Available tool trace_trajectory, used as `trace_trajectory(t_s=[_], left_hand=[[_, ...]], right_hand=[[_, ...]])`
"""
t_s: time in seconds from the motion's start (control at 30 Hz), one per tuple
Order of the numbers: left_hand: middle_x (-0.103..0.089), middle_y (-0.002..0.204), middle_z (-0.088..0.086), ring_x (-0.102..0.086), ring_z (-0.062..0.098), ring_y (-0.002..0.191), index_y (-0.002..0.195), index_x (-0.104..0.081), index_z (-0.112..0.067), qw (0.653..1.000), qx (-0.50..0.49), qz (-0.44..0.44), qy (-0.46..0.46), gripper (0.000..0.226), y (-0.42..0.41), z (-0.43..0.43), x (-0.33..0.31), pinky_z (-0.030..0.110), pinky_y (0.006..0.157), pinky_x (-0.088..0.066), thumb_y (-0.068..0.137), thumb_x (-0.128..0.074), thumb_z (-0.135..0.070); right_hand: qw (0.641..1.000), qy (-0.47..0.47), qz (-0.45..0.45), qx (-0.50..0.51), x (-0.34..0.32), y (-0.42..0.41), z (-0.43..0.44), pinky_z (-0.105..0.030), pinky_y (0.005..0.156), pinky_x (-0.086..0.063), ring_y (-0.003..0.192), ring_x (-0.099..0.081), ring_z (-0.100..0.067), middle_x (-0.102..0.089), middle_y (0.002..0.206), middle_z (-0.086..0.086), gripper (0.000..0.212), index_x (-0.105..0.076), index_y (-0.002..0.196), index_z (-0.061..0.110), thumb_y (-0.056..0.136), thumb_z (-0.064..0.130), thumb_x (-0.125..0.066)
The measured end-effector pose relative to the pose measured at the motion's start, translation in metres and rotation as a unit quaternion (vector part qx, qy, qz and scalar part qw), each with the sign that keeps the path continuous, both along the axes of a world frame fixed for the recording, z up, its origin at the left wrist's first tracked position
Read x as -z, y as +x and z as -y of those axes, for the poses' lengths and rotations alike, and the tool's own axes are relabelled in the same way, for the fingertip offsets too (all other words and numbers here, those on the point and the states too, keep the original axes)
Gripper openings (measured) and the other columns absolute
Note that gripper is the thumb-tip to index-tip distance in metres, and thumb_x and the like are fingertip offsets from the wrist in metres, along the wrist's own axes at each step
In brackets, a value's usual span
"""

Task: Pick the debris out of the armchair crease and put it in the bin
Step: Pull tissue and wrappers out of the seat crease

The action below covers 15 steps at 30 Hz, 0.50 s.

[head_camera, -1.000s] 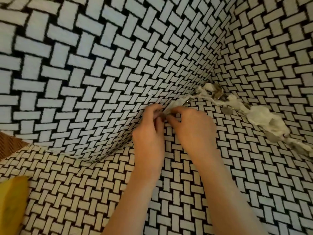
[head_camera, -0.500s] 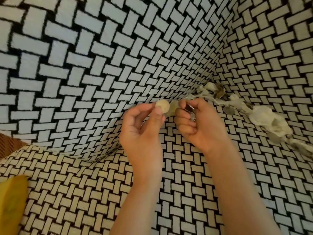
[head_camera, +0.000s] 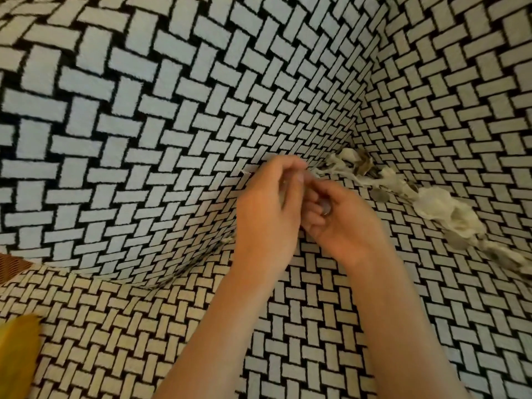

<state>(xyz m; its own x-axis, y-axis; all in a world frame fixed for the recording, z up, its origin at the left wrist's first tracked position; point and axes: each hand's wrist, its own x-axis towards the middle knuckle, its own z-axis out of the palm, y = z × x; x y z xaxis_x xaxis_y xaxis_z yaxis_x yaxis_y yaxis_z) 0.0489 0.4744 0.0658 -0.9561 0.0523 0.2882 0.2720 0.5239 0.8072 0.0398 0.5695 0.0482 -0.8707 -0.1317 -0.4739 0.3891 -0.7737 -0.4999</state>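
The armchair (head_camera: pixel 144 133) has black-and-white woven fabric. Debris lies along its crease on the right: crumpled white tissue (head_camera: pixel 440 205), torn shreds (head_camera: pixel 349 158) in the corner, and grey coins (head_camera: pixel 380 194) among them. My left hand (head_camera: pixel 267 214) is pinched over my right palm, with a pale blurred disc between its fingers. Cupped underneath, my right hand (head_camera: pixel 342 226) is closed around a silvery coin (head_camera: pixel 326 210). Both hands hover just left of the debris line. No bin is in view.
A yellow object (head_camera: pixel 17 355) lies on the seat cushion (head_camera: pixel 115 326) at the bottom left. A brown woven surface (head_camera: pixel 13 264) shows past the chair's left edge. The backrest and side wall enclose the corner on two sides.
My hands left the crease and lifted apart, with the left holding up a pale disc. Now they have come together again, left fingers over the right palm.
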Motion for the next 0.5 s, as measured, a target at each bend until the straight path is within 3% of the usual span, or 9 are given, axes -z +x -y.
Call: trace_trajectory(t_s=[0.07,0.13,0.17,0.23,0.3,0.37,0.43,0.5], left_hand=[[-0.058,0.117,-0.009,-0.050,-0.009,0.098,0.125,-0.051,-0.018,0.992,0.059,-0.009,-0.111,0.033,-0.011,-0.003,0.006,0.003,0.084,-0.037,0.093,-0.048,-0.010],[-0.054,0.129,0.001,-0.048,0.009,0.116,0.134,-0.044,-0.016,0.962,0.122,-0.018,-0.243,0.042,-0.021,-0.004,0.019,0.019,0.092,-0.041,0.093,-0.047,-0.009],[-0.056,0.125,0.005,-0.049,0.016,0.117,0.130,-0.050,-0.013,0.948,0.125,-0.023,-0.293,0.038,-0.022,-0.003,0.023,0.027,0.093,-0.045,0.092,-0.049,-0.010],[-0.065,0.102,0.009,-0.058,0.023,0.102,0.105,-0.066,-0.005,0.931,0.100,-0.052,-0.347,0.021,-0.022,0.003,0.027,0.037,0.078,-0.054,0.088,-0.056,-0.011],[-0.067,0.078,0.010,-0.063,0.025,0.082,0.081,-0.071,-0.001,0.927,0.074,-0.071,-0.361,0.009,-0.021,0.012,0.032,0.036,0.060,-0.057,0.078,-0.068,-0.008],[-0.063,0.063,0.008,-0.062,0.025,0.071,0.067,-0.070,-0.001,0.919,0.045,-0.093,-0.380,0.011,-0.021,0.018,0.033,0.028,0.047,-0.053,0.067,-0.078,-0.007],[-0.059,0.054,0.005,-0.062,0.024,0.067,0.060,-0.067,-0.004,0.908,0.037,-0.099,-0.405,0.017,-0.017,0.017,0.027,0.023,0.039,-0.045,0.060,-0.084,-0.007],[-0.058,0.052,0.003,-0.062,0.023,0.063,0.064,-0.066,-0.007,0.898,0.036,-0.097,-0.428,0.021,-0.016,0.016,0.025,0.022,0.034,-0.041,0.056,-0.086,-0.008]], right_hand=[[0.996,0.077,-0.017,0.035,-0.002,-0.001,-0.008,-0.012,0.029,-0.019,0.033,-0.026,-0.002,-0.033,0.043,0.007,0.022,-0.055,0.086,0.011,0.097,0.013,-0.036],[0.980,0.189,-0.031,0.054,-0.004,0.000,-0.013,-0.011,0.030,-0.017,0.031,-0.023,-0.001,-0.032,0.040,0.010,0.023,-0.055,0.087,0.015,0.097,0.011,-0.035],[0.970,0.233,-0.035,0.053,-0.004,0.001,-0.013,-0.011,0.030,-0.017,0.031,-0.023,-0.001,-0.033,0.040,0.011,0.024,-0.056,0.088,0.016,0.098,0.010,-0.035],[0.955,0.291,-0.035,0.040,-0.004,0.002,-0.013,-0.013,0.030,-0.019,0.032,-0.024,-0.001,-0.034,0.041,0.011,0.025,-0.057,0.089,0.019,0.097,0.011,-0.036],[0.938,0.344,-0.031,0.021,-0.002,0.002,-0.011,-0.014,0.030,-0.021,0.032,-0.027,0.000,-0.036,0.045,0.010,0.027,-0.057,0.086,0.024,0.097,0.011,-0.035],[0.913,0.407,-0.029,-0.003,0.001,0.001,-0.008,-0.013,0.031,-0.023,0.034,-0.030,0.000,-0.039,0.052,0.008,0.028,-0.055,0.085,0.027,0.097,0.011,-0.035],[0.889,0.456,-0.024,-0.022,0.005,-0.001,-0.007,-0.013,0.031,-0.025,0.041,-0.034,-0.004,-0.042,0.060,0.007,0.027,-0.052,0.090,0.029,0.096,0.010,-0.033],[0.882,0.469,-0.018,-0.035,0.006,-0.001,-0.007,-0.015,0.032,-0.026,0.045,-0.036,-0.007,-0.046,0.066,0.003,0.028,-0.048,0.100,0.029,0.095,0.007,-0.031]])
